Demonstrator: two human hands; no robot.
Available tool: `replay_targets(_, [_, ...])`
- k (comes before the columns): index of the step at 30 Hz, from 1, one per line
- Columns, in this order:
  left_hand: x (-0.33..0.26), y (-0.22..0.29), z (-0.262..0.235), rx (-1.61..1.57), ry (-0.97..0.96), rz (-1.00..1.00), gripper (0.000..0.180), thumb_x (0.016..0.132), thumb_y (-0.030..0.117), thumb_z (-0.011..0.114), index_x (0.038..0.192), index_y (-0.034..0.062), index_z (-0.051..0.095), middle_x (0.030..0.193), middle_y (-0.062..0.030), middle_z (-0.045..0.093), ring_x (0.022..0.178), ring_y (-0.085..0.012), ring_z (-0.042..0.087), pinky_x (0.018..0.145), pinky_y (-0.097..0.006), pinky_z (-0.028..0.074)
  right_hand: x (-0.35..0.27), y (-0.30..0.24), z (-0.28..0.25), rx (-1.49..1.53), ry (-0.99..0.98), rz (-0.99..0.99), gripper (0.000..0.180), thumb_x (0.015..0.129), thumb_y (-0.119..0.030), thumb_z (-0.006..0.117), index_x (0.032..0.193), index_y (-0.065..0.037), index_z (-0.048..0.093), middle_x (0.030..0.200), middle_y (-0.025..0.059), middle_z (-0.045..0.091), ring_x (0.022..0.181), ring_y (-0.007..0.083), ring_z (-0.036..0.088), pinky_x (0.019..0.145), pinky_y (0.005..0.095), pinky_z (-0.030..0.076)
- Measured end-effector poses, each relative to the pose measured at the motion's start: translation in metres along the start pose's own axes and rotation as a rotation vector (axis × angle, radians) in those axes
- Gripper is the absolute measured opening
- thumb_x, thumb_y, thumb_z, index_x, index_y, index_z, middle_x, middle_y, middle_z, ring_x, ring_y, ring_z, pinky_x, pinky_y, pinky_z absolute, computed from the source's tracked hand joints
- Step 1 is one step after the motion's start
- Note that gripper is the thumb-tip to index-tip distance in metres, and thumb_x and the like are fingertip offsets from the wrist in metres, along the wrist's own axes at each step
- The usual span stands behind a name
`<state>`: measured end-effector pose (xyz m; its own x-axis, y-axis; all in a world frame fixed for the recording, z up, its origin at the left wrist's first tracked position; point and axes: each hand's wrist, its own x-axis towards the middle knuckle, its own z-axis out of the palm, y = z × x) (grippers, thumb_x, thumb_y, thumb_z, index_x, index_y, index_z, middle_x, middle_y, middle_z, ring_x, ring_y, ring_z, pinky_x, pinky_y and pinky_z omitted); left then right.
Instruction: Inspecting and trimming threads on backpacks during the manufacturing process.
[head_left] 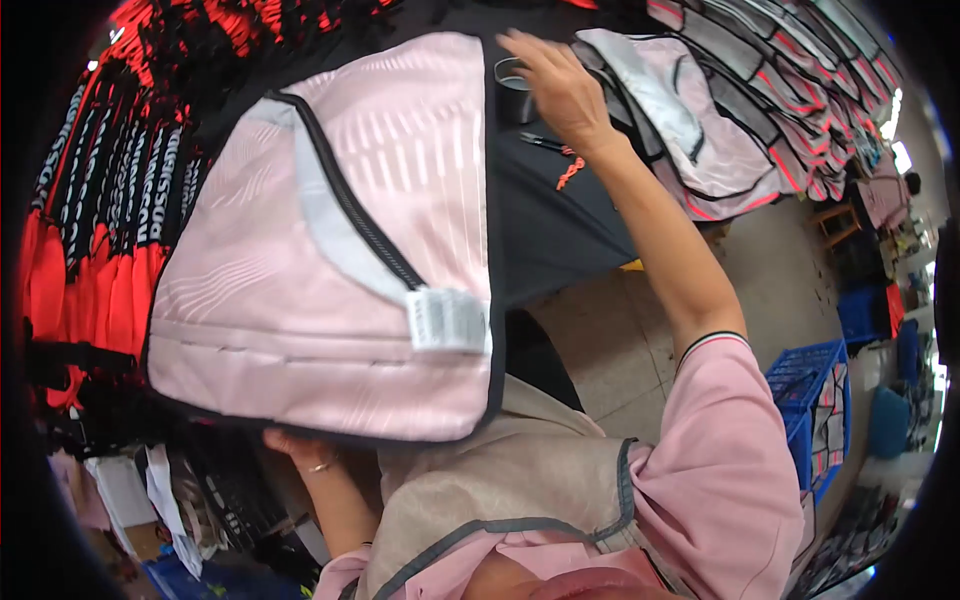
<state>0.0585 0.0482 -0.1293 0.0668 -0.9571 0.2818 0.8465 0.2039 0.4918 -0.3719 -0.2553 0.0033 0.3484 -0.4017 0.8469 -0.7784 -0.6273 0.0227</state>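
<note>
A pink fabric bag panel (300, 250) with black edge binding hangs in front of me, tilted. Across it runs a slanted black zipper (360, 215) along a pale grey strip, and a white label (447, 320) sits at its lower end. My left hand (293, 445) grips the panel's bottom edge, its fingers partly hidden behind the cloth. Beside the panel's upper right corner, my right hand (565, 95) is raised with fingers stretched out, holding nothing. Near its wrist, a small black tool with an orange cord (568, 168) lies on the dark table (550, 235).
Several similar pink and grey panels (740, 150) are piled at the far right of the table. Red and black straps (110, 240) hang in bunches on the left. A blue plastic crate (810, 380) stands to my right, on the floor (625, 350).
</note>
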Motion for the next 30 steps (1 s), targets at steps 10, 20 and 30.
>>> replay_targets(10, [-0.003,-0.058,-0.012,0.244,0.647,-0.101,0.02,0.091,0.012,0.065,0.11,0.0105,0.061,0.105,-0.0022,0.066,0.099,-0.0165,0.061,0.092,-0.038,0.05,-0.142,0.046,0.078,-0.251,-0.647,0.382,0.026,0.094,-0.018,0.052,0.114,-0.01,0.067,0.111,0.0125,0.063,0.11,0.0328,0.058,0.088,0.044,0.051])
replay_targets(20, [-0.039,-0.097,0.042,0.388,0.615,-0.27,0.045,0.095,0.023,0.062,0.133,0.0067,0.047,0.124,-0.0099,0.058,0.116,-0.022,0.055,0.102,-0.039,0.043,-0.077,-0.077,-0.043,0.299,-0.398,0.749,0.018,0.093,-0.016,0.061,0.104,-0.004,0.068,0.082,0.0079,0.066,0.069,0.0154,0.061,0.066,0.028,0.048])
replay_targets(30, [0.011,-0.096,0.063,0.432,0.439,-0.146,0.024,0.093,0.015,0.064,0.114,0.0052,0.06,0.107,-0.0024,0.065,0.094,-0.011,0.063,0.079,-0.027,0.054,-0.035,-0.242,-0.036,0.693,-0.891,-0.054,0.029,0.077,-0.011,0.074,0.102,-0.001,0.062,0.094,0.0174,0.058,0.088,0.0381,0.06,0.075,0.0431,0.049])
